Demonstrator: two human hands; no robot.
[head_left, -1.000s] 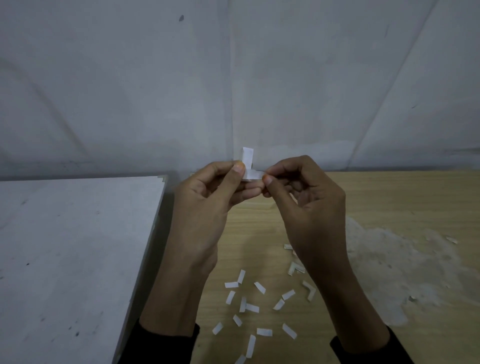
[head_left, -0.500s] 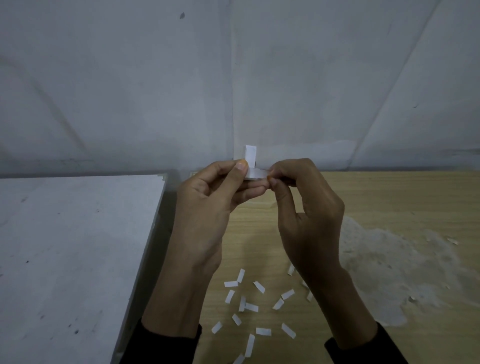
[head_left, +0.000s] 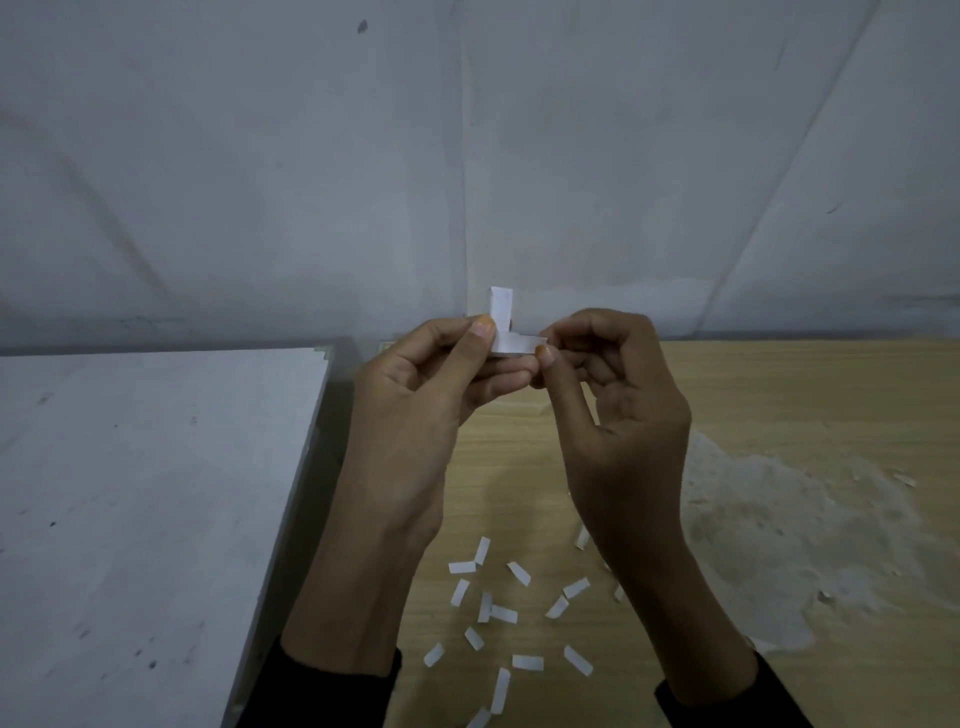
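A small folded white paper strip (head_left: 506, 327), bent into an L with one arm pointing up and one lying to the right, is held up in front of the wall. My left hand (head_left: 415, 415) pinches its corner between thumb and fingers. My right hand (head_left: 618, 410) pinches the free right end with thumb and fingertips. Both hands hover above the wooden table (head_left: 753, 389).
Several short white paper strips (head_left: 511, 613) lie scattered on the table below my wrists. A pale rough patch (head_left: 789, 535) covers the wood at the right. A white raised surface (head_left: 140, 519) fills the left side. A grey wall stands close behind.
The hands stay almost in place. My right hand has shifted its fingers along the strip's right end, and the horizontal arm now shows more.
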